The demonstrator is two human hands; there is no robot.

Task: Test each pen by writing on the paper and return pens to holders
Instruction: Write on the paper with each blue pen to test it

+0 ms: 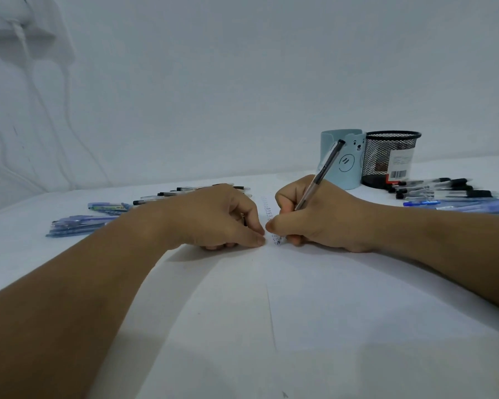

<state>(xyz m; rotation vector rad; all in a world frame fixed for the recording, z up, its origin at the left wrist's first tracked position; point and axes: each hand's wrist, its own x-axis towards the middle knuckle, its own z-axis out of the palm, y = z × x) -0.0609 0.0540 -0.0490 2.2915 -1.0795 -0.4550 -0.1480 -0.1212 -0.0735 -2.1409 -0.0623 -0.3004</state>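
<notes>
1. At the middle of the head view, on the white paper (314, 298): right hand (314, 223) resting on its outer edge, fingers curled tight round a clear-barrelled pen (319, 177), thumb pressing across towards the left.
2. Slanting up and away to the right, the pen's dark cap end showing in front of the pale blue bear holder (343, 156); the tip sitting low under the fingers, at a column of small blue ink marks (271, 220) on the sheet.
3. Just left of those marks: left hand (216, 217) lying knuckles up, fingers curling down onto the paper, thumb tip pressing flat beside the writing; whether anything is being pinched inside, cannot tell.
4. Both forearms reaching in from the lower corners, thumbs nearly touching.
5. Beyond the right hand: black mesh holder (391, 158) standing just beside the blue one, touching or nearly so.
6. Right of the holders: loose black-capped pens (444, 190) and blue pens (467, 204) lying on the table.
7. Behind the left wrist: further pens (167, 194) and blue packets (78, 223) lying flat.
</notes>
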